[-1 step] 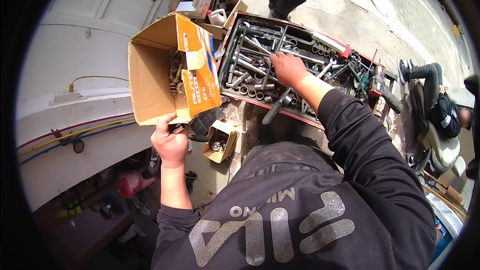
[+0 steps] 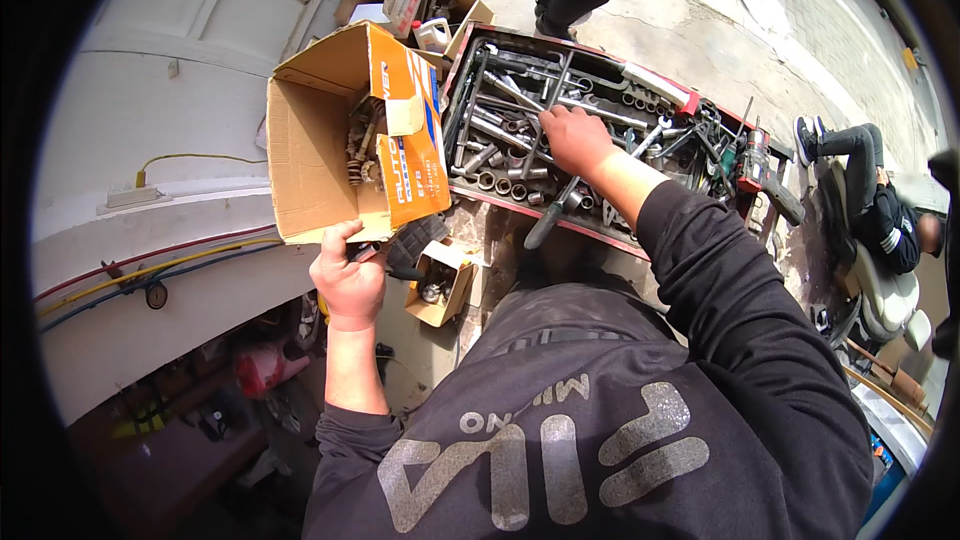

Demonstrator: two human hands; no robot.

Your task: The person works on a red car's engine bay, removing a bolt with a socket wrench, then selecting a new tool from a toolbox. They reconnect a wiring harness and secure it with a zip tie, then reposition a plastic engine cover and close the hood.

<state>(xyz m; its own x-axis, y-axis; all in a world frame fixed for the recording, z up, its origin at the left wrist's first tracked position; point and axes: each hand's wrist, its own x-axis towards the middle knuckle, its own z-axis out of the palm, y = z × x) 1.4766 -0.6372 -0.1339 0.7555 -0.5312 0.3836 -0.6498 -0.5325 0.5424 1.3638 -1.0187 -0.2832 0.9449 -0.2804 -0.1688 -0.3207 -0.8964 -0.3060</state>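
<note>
My left hand grips the lower edge of an orange-and-brown cardboard box, thumb and fingers closed on the cardboard. Tilted toward me, the box shows rusty metal parts inside. A dark handle juts out beside that hand; part of its tool is hidden by my fingers. My right hand is down among the tools in a red-edged tool tray, fingers curled; whatever they grasp is hidden beneath them. Sockets, wrenches and a black-handled tool lie around it.
A small open carton of metal parts stands below the tray. More cartons and a white jug are behind. A red power tool lies at the tray's right end. One person stands beyond; another sits at right.
My left hand and the cardboard box have shifted slightly to the right, and the dark handle beside the hand moved with them. My right hand stays in the same spot in the tray.
</note>
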